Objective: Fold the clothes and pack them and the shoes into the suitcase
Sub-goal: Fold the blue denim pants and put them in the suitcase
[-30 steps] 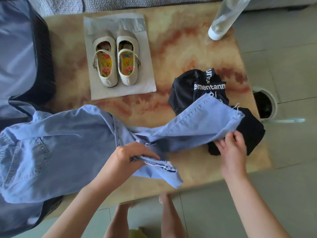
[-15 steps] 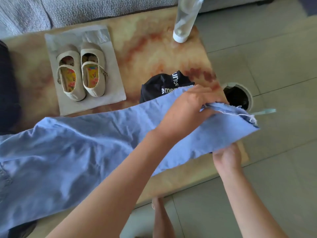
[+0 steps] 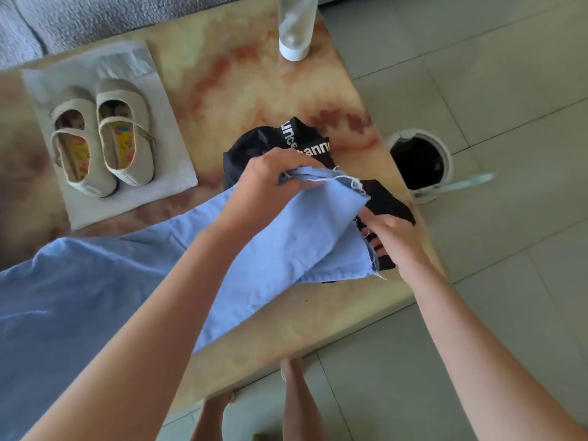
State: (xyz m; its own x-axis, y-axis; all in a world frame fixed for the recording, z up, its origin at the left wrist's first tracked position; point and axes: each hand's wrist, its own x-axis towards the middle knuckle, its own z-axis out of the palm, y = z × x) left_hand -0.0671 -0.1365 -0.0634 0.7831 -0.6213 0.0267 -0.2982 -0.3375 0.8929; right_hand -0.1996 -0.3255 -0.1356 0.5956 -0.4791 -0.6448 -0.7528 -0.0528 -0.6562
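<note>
Light blue jeans (image 3: 105,281) stretch across the marble-patterned table (image 3: 229,78) from the left edge to the right side. My left hand (image 3: 270,183) grips the frayed leg hems near their far corner. At the hems' near corner, my right hand (image 3: 393,241) pinches the cloth from the right. A crumpled black garment with white lettering (image 3: 299,141) lies partly under the jeans' legs. A pair of beige strap shoes with flowered insoles (image 3: 101,141) stands on grey paper (image 3: 171,173) at the back left. The suitcase is out of view.
A clear bottle with a white base (image 3: 294,30) stands at the table's far edge. A round white bin with a dark inside (image 3: 420,163) sits on the tiled floor just right of the table. A grey sofa (image 3: 79,17) runs behind. My bare feet show below the near edge.
My left hand carried one leg hem rightward onto the other, so both legs now lie stacked. My right hand moved up to the hems' near corner. The view shifted and the suitcase left it.
</note>
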